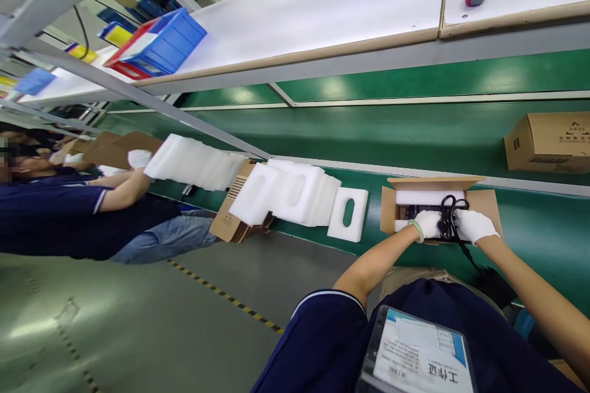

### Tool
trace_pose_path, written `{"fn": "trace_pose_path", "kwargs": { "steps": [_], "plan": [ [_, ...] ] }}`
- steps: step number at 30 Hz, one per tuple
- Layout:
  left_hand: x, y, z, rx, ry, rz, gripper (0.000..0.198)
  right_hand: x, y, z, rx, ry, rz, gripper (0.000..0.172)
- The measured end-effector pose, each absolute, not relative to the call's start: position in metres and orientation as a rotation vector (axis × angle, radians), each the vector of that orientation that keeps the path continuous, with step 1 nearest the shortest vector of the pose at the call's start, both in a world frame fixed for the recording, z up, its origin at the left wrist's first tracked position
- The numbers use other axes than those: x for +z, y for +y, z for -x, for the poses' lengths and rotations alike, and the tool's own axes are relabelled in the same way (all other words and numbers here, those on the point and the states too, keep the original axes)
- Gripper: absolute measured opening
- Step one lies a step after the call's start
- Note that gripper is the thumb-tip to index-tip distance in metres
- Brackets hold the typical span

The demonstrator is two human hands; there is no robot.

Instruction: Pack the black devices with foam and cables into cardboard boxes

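Gloved hands, black cable — at open carton

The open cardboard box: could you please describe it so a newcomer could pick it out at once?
Follow the green bench rightward past the white foam sheets. There sits the brown box, with the left hand and right hand, both white-gloved, at a black cable. Its spread flaps set it apart from the closed carton farther right.

In the open box lies a foam block; left of the box, a foam pad; right and behind, a closed box.
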State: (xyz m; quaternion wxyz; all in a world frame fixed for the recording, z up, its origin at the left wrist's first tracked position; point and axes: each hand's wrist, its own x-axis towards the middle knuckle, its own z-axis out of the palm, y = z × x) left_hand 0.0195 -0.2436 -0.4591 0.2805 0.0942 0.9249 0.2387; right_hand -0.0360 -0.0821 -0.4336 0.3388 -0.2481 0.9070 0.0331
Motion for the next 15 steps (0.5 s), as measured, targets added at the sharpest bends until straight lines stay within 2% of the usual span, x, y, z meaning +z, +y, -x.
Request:
{"fn": "trace_pose_path", "kwargs": {
  "steps": [5, 9, 12, 15],
  "plan": [
    [-0.464, -0.245, -0.029, 0.517, 2.465, -0.509, 0.014, -0.446, -0.101, 0.04, 0.157, 2.379, 0.477, 0.032],
    [-0.461, -0.247, -0.035, 0.46, 2.496, -0.627, 0.02, -0.441, -0.116, 0.042, 0.152, 2.382, 0.439, 0.025],
    [-0.46, -0.255, -0.042, 0.443, 2.556, -0.659, 0.026, -0.422, -0.096, 0.024, 0.091, 2.405, 0.577, 0.027],
    [-0.461, -0.272, -0.054, 0.457, 2.653, -0.553, 0.028, -0.421, -0.028, -0.023, -0.071, 2.514, 0.87, 0.035]
  ]
}}
